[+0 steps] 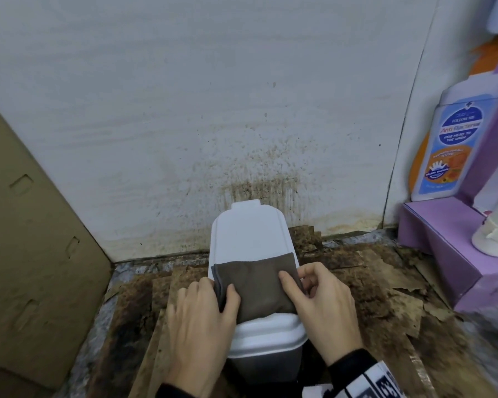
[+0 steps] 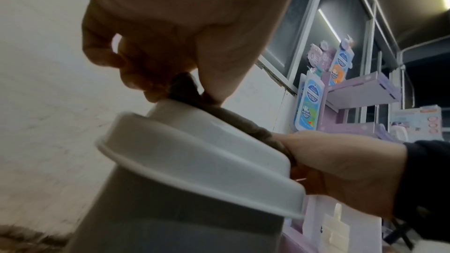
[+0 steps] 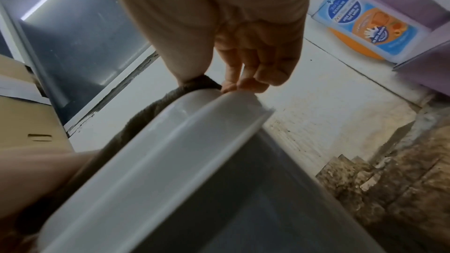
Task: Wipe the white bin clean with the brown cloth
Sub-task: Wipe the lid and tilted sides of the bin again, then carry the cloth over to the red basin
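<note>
The white bin [image 1: 247,234] stands against the stained wall, its flat lid facing me. A folded brown cloth [image 1: 259,285] lies across the near half of the lid. My left hand [image 1: 217,285] pinches the cloth's left edge between thumb and fingers, which the left wrist view shows as left hand [image 2: 182,91] on cloth [image 2: 243,120] above the bin [image 2: 194,161]. My right hand [image 1: 295,275] holds the right edge, thumb on top and fingers curled at the lid's side. The right wrist view shows the right hand [image 3: 209,84], cloth [image 3: 136,122] and bin [image 3: 170,151].
A brown cardboard box [image 1: 26,225] leans at the left. A purple display stand [image 1: 443,245] at the right carries a blue and orange wash bottle [image 1: 454,145] and a small white pot [image 1: 495,231]. Stained cardboard pieces [image 1: 371,282] cover the floor around the bin.
</note>
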A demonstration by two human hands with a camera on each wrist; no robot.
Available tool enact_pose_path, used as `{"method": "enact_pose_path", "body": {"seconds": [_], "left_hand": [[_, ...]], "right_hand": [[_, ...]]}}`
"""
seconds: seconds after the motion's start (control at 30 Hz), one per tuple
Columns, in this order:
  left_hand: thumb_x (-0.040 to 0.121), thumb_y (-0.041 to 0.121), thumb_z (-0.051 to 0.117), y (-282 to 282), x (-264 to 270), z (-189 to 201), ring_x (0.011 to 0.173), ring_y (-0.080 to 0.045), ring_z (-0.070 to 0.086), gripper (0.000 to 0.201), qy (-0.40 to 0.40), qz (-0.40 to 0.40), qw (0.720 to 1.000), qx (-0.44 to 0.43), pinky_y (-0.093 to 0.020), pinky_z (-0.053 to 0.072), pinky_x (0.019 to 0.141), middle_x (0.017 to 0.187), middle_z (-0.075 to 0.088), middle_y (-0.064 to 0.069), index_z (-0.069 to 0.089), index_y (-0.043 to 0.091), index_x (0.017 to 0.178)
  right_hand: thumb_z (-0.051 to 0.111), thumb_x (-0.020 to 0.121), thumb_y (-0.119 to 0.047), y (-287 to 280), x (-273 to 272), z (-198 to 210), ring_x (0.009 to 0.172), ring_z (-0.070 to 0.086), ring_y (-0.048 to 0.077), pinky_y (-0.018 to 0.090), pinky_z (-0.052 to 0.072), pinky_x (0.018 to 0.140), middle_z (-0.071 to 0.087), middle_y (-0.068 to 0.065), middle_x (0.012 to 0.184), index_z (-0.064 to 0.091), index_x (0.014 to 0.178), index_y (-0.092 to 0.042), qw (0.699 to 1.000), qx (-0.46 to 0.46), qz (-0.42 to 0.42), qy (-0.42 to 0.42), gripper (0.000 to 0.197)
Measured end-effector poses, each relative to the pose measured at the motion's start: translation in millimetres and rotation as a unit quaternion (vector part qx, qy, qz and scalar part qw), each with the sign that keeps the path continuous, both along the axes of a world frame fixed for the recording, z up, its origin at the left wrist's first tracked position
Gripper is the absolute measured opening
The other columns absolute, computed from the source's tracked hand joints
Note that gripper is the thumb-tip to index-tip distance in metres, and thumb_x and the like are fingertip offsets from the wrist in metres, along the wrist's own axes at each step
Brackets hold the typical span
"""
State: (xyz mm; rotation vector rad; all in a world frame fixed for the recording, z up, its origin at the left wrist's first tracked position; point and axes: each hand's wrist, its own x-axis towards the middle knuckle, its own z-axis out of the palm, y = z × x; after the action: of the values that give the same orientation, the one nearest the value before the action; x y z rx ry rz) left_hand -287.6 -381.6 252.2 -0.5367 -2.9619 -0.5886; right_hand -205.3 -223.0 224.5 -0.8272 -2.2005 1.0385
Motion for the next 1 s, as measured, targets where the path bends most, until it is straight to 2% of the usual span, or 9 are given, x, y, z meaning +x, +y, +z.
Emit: {"method": "enact_pose_path", "body": {"seconds": [0.2, 0.4, 0.5, 0.57, 0.7, 0.8, 0.87, 0.9, 1.0], "left_hand": [[0.098, 0.047, 0.029, 2, 0, 1, 0.095, -0.022, 0.051, 0.03, -0.036, -0.013, 0.999, 0.028, -0.04, 0.041, 0.088, 0.089, 0.053, 0.005, 0.042, 0.025, 0.083], [0.103, 0.033, 0.036, 6, 3, 11, 0.082, -0.026, 0.051, 0.026, -0.058, -0.03, 0.988, 0.14, -0.046, 0.037, 0.089, 0.075, 0.052, 0.003, 0.036, 0.025, 0.079], [0.104, 0.027, 0.04, 10, 4, 18, 0.065, -0.024, 0.051, 0.027, -0.093, -0.044, 0.968, 0.231, -0.041, 0.04, 0.069, 0.065, 0.048, 0.001, 0.038, 0.018, 0.078], [0.105, 0.026, 0.043, 15, 4, 26, 0.058, -0.016, 0.044, 0.028, -0.118, -0.046, 0.953, 0.276, -0.034, 0.033, 0.056, 0.064, 0.044, -0.001, 0.04, 0.014, 0.08], [0.106, 0.032, 0.043, 28, 6, 42, 0.054, -0.008, 0.041, 0.029, -0.122, -0.064, 0.936, 0.324, -0.029, 0.03, 0.055, 0.069, 0.043, -0.005, 0.045, 0.013, 0.083], [0.106, 0.037, 0.043, 45, 15, 53, 0.072, -0.019, 0.058, 0.028, -0.123, -0.098, 0.923, 0.35, -0.034, 0.041, 0.064, 0.086, 0.059, -0.017, 0.054, 0.015, 0.094], [0.106, 0.039, 0.043, 60, 26, 61, 0.084, -0.019, 0.064, 0.025, -0.136, -0.118, 0.908, 0.377, -0.043, 0.05, 0.073, 0.095, 0.065, -0.013, 0.058, 0.019, 0.101], [0.106, 0.04, 0.044, 67, 31, 66, 0.088, -0.017, 0.065, 0.024, -0.144, -0.126, 0.901, 0.39, -0.044, 0.051, 0.076, 0.098, 0.068, -0.009, 0.059, 0.021, 0.103], [0.105, 0.037, 0.047, 90, 43, 81, 0.092, -0.006, 0.069, 0.02, -0.159, -0.159, 0.88, 0.418, -0.026, 0.049, 0.073, 0.103, 0.073, 0.001, 0.061, 0.024, 0.108]], "right_hand": [[0.052, 0.094, -0.058, 2, 1, 8, 0.058, 0.056, 0.008, 0.028, 0.04, 0.054, 0.057, -0.004, 0.06, 0.051, 0.074, -0.023, 0.995, 0.041, 0.025, -0.088, 0.041], [0.045, 0.1, -0.053, 7, -1, 9, 0.053, 0.049, 0.011, 0.03, 0.036, 0.052, 0.047, -0.005, 0.058, 0.04, 0.073, -0.023, 0.994, 0.046, 0.067, -0.074, 0.041], [0.046, 0.101, -0.049, 19, 1, 20, 0.05, 0.043, 0.011, 0.029, 0.033, 0.052, 0.043, -0.006, 0.056, 0.039, 0.071, -0.02, 0.995, 0.015, 0.091, -0.033, 0.043], [0.048, 0.101, -0.048, 29, 4, 30, 0.049, 0.042, 0.011, 0.027, 0.032, 0.052, 0.043, -0.005, 0.055, 0.042, 0.072, -0.016, 0.993, 0.012, 0.114, -0.015, 0.043], [0.047, 0.102, -0.047, 49, 17, 54, 0.049, 0.043, 0.015, 0.028, 0.032, 0.052, 0.041, -0.003, 0.053, 0.042, 0.072, -0.014, 0.99, 0.041, 0.134, 0.004, 0.045], [0.045, 0.102, -0.05, 68, 32, 69, 0.049, 0.043, 0.016, 0.028, 0.03, 0.051, 0.04, -0.003, 0.056, 0.041, 0.072, -0.015, 0.992, 0.019, 0.122, 0.021, 0.047], [0.046, 0.102, -0.053, 80, 45, 80, 0.051, 0.045, 0.023, 0.035, 0.033, 0.053, 0.04, -0.001, 0.057, 0.042, 0.074, -0.012, 0.992, 0.01, 0.12, 0.039, 0.049], [0.047, 0.101, -0.052, 86, 53, 87, 0.05, 0.041, 0.02, 0.035, 0.031, 0.053, 0.038, -0.002, 0.055, 0.042, 0.075, -0.012, 0.992, 0.015, 0.118, 0.047, 0.048], [0.05, 0.102, -0.047, 103, 81, 109, 0.047, 0.03, 0.01, 0.028, 0.022, 0.05, 0.032, -0.005, 0.048, 0.04, 0.075, -0.015, 0.992, 0.019, 0.106, 0.068, 0.043]]}}
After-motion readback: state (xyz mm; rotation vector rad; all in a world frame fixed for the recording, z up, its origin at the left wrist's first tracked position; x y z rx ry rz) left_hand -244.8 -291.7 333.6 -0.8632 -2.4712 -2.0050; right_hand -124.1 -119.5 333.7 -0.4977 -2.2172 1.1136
